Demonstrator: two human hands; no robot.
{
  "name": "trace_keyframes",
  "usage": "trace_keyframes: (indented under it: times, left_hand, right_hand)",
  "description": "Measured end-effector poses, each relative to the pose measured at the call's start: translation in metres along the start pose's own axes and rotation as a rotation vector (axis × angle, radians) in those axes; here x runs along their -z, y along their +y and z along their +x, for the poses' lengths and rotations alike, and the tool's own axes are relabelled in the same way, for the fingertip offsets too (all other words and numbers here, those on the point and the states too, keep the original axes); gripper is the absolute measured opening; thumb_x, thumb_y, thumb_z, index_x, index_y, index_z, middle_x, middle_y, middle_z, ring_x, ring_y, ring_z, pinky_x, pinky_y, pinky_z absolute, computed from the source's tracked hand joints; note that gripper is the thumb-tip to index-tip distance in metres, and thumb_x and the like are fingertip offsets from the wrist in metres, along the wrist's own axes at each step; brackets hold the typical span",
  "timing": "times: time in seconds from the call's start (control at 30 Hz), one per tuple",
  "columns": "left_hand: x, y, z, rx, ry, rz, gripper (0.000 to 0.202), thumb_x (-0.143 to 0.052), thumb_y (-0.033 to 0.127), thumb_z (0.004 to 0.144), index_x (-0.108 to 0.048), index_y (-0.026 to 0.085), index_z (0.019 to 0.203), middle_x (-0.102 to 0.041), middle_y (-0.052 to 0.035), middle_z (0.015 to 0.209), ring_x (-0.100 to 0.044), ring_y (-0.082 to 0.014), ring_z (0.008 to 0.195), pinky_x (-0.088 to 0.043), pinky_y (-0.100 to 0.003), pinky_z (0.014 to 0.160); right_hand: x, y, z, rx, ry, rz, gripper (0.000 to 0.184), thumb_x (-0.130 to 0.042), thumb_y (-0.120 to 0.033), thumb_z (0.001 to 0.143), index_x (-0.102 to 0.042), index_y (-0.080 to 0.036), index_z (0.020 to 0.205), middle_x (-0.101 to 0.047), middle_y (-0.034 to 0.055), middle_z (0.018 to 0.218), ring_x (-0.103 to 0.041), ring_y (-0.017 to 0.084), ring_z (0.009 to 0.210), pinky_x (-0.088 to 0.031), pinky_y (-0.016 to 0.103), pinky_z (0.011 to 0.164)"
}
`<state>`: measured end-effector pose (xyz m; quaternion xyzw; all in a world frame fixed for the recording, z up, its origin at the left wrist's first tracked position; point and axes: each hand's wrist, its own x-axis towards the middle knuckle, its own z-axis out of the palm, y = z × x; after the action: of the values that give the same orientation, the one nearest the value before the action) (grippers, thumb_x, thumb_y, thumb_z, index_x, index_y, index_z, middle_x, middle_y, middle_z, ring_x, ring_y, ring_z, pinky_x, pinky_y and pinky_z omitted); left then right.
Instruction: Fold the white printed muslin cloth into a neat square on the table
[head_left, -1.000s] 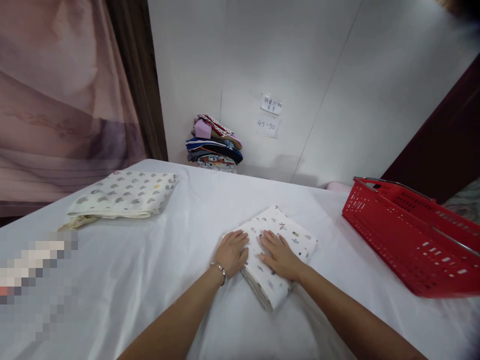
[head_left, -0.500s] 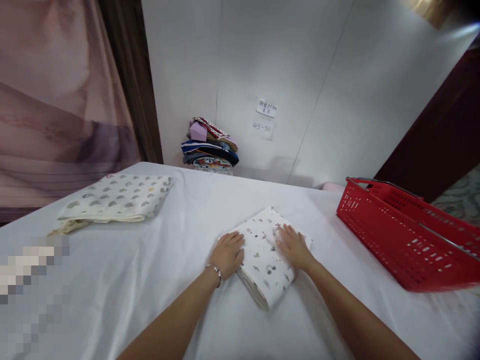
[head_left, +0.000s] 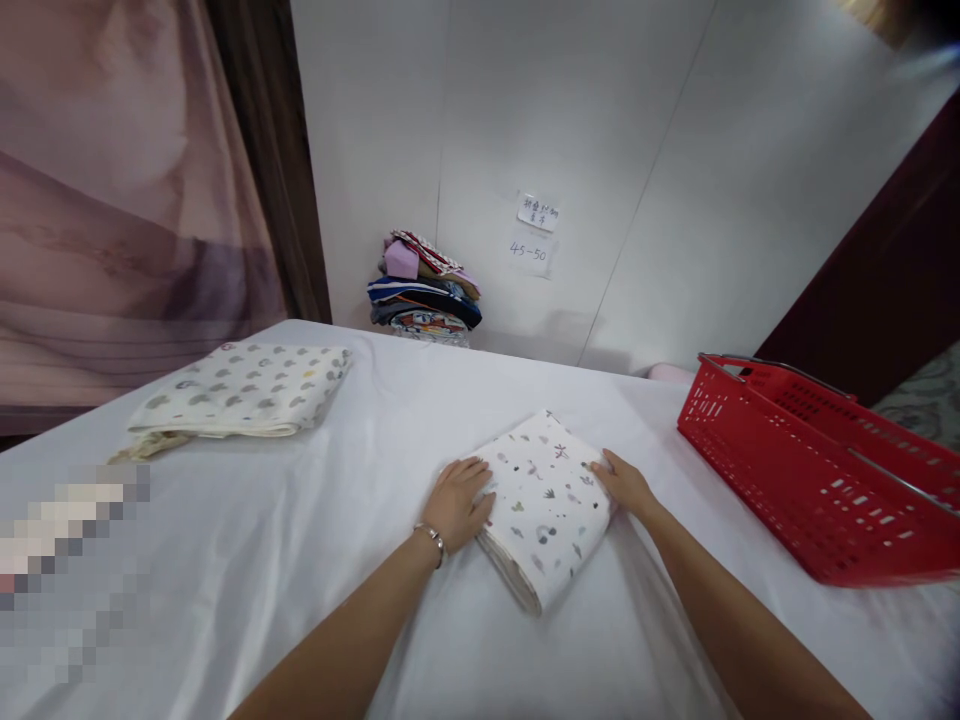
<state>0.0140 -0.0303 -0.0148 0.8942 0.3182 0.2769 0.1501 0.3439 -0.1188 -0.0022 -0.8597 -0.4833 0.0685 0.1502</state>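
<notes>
A folded white cloth (head_left: 544,500) with small printed motifs lies on the table in front of me, one corner pointing toward me. My left hand (head_left: 459,500), with a silvery bracelet at the wrist, rests flat on its left edge, fingers stretched out. At the opposite edge, my right hand (head_left: 624,482) holds the cloth's right side, thumb on top; its other fingers are partly hidden. Farther left lies a second folded cloth (head_left: 251,390), cream with grey mushroom-like prints and a cord at its near corner.
A white sheet covers the table (head_left: 300,560). On the right stands a red perforated basket (head_left: 787,470) with metal handles. Beyond the far edge, a pile of folded fabrics (head_left: 426,285) is against the wall below paper signs (head_left: 534,230). A pink curtain (head_left: 112,200) hangs at left.
My right hand has slid from the top of the cloth out to its right edge and taken hold there. My left hand stays in place on the left edge.
</notes>
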Motion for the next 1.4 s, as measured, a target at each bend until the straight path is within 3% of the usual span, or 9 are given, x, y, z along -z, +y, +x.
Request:
trace_keyframes:
  times: [0.2, 0.43, 0.5, 0.6, 0.8, 1.0, 1.13, 1.27, 1.4]
  left_hand:
    - [0.001, -0.015, 0.004, 0.258, 0.140, -0.067, 0.034, -0.041, 0.036, 0.086, -0.060, 0.023, 0.110, -0.058, -0.0036, 0.122, -0.051, -0.0195, 0.114, -0.039, -0.040, 0.100]
    - [0.003, -0.017, 0.004, 0.320, 0.122, -0.152, 0.030, -0.038, 0.031, 0.085, -0.062, 0.023, 0.101, -0.065, -0.0013, 0.106, -0.060, -0.0164, 0.095, -0.048, -0.031, 0.086]
    - [0.004, -0.012, 0.004, 0.349, 0.088, -0.169, 0.028, -0.039, 0.031, 0.084, -0.062, 0.024, 0.098, -0.066, -0.0003, 0.100, -0.061, -0.0163, 0.088, -0.050, -0.029, 0.079]
    - [0.002, -0.004, 0.003, 0.368, 0.038, -0.176, 0.026, -0.044, 0.034, 0.082, -0.062, 0.024, 0.099, -0.066, 0.0000, 0.098, -0.062, -0.0162, 0.083, -0.049, -0.028, 0.074]
    - [0.000, -0.001, 0.003, 0.429, -0.004, -0.228, 0.026, -0.046, 0.036, 0.081, -0.062, 0.024, 0.098, -0.066, 0.0007, 0.091, -0.061, -0.0157, 0.078, -0.049, -0.028, 0.071]
    - [0.000, -0.002, 0.005, 0.449, -0.004, -0.234, 0.024, -0.046, 0.036, 0.082, -0.063, 0.025, 0.095, -0.066, 0.0012, 0.090, -0.061, -0.0159, 0.079, -0.048, -0.029, 0.073]
    - [-0.003, -0.003, 0.005, 0.390, 0.036, -0.280, 0.026, -0.045, 0.038, 0.084, -0.062, 0.024, 0.097, -0.065, -0.0001, 0.095, -0.060, -0.0150, 0.079, -0.049, -0.029, 0.073]
    - [-0.005, -0.002, 0.003, 0.206, 0.174, -0.341, 0.028, -0.050, 0.040, 0.083, -0.062, 0.024, 0.102, -0.060, -0.0032, 0.111, -0.057, -0.0167, 0.097, -0.050, -0.029, 0.077]
    - [0.001, 0.006, 0.001, -0.081, 0.184, -0.258, 0.027, -0.062, 0.042, 0.076, -0.065, 0.026, 0.098, -0.060, -0.0033, 0.114, -0.050, -0.0209, 0.110, -0.041, -0.040, 0.095]
  right_hand:
    - [0.011, 0.006, 0.016, -0.034, -0.125, 0.019, 0.052, -0.055, -0.054, 0.072, -0.064, -0.014, 0.106, -0.063, 0.0131, 0.111, -0.056, 0.030, 0.105, -0.042, 0.036, 0.087]
    - [0.024, 0.009, 0.026, -0.023, -0.170, 0.221, 0.042, -0.059, -0.054, 0.067, -0.067, -0.015, 0.080, -0.069, 0.0047, 0.081, -0.062, 0.023, 0.078, -0.045, 0.027, 0.061]
    - [0.025, 0.008, 0.040, -0.017, -0.065, 0.271, 0.040, -0.062, -0.050, 0.065, -0.067, -0.014, 0.082, -0.069, 0.0049, 0.082, -0.062, 0.023, 0.080, -0.045, 0.027, 0.065]
    - [0.018, 0.003, 0.065, -0.030, 0.089, 0.264, 0.043, -0.059, -0.042, 0.069, -0.065, -0.013, 0.099, -0.065, 0.0096, 0.105, -0.058, 0.023, 0.098, -0.043, 0.030, 0.083]
    - [-0.008, -0.002, 0.074, -0.078, 0.133, 0.253, 0.052, -0.050, -0.039, 0.077, -0.055, -0.009, 0.119, -0.051, 0.0152, 0.127, -0.046, 0.026, 0.118, -0.033, 0.037, 0.100]
    - [0.000, 0.002, 0.021, -0.050, 0.240, 0.264, 0.050, -0.039, -0.040, 0.084, -0.050, -0.011, 0.123, -0.041, 0.0133, 0.137, -0.037, 0.024, 0.125, -0.034, 0.036, 0.100]
    - [0.003, -0.015, -0.047, 0.226, 0.313, 0.405, 0.036, -0.041, -0.040, 0.085, -0.061, -0.018, 0.105, -0.056, 0.0103, 0.121, -0.048, 0.022, 0.114, -0.041, 0.038, 0.094]
    - [0.000, -0.037, -0.115, 0.548, 0.325, 0.477, 0.020, -0.050, -0.032, 0.085, -0.063, -0.022, 0.096, -0.063, 0.0076, 0.099, -0.055, 0.021, 0.098, -0.045, 0.040, 0.086]
    - [-0.004, -0.049, -0.149, 0.689, 0.342, 0.324, 0.017, -0.054, -0.025, 0.084, -0.062, -0.023, 0.098, -0.061, 0.0075, 0.096, -0.055, 0.021, 0.091, -0.045, 0.039, 0.079]
